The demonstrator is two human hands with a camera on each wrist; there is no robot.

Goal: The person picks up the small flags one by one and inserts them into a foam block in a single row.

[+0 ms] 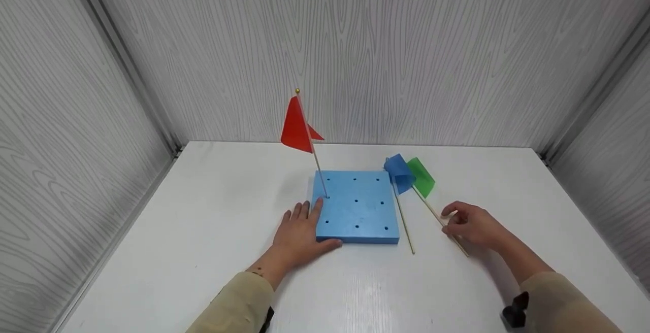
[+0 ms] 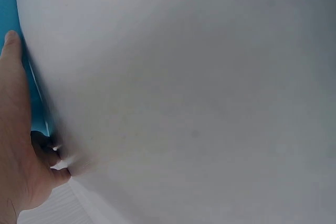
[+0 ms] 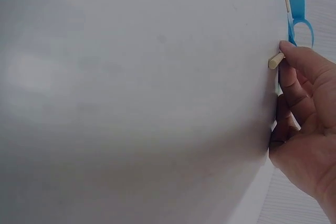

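Observation:
A square blue pegboard (image 1: 368, 214) with rows of small holes lies on the table. My left hand (image 1: 299, 236) rests against its near left corner, index finger on top and thumb along the front side. In the left wrist view that hand (image 2: 18, 119) shows beside the board's blue side (image 2: 38, 108). A red flag (image 1: 296, 127) stands in a left-side hole, its stick leaning left. At the right, my right hand (image 1: 472, 225) pinches the stick of a green flag (image 1: 421, 176) between thumb and fingers; the stick's end (image 3: 275, 61) pokes out in the right wrist view.
A blue flag (image 1: 399, 173) lies right of the board, overlapping the green flag, its stick (image 1: 404, 224) pointing toward me. The white table (image 1: 228, 191) is enclosed by a grey wood-grain back panel (image 1: 355, 54) and side panels (image 1: 61, 120).

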